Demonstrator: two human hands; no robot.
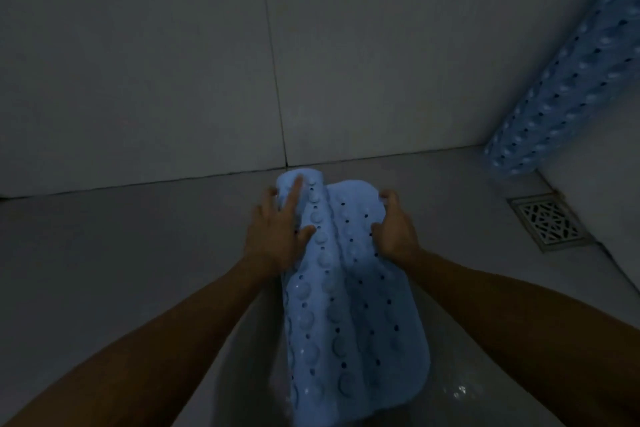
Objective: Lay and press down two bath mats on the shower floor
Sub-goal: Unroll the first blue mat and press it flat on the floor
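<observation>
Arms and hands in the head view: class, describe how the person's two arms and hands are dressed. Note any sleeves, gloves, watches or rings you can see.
Both forearms are bare as far as the frame shows, with no sleeves in view. The left hand and the right hand wear no gloves. No watch or bracelet shows at either wrist. The light is dim, so a thin ring could not be ruled out, but none is visible.

Two light blue bath mats on the shower floor (138,270).

First bath mat (349,305): perforated, suction cups up along a left part still curled over, far end near the wall. Second bath mat (568,80): rolled up, leaning in the right corner, well apart from the first.
</observation>
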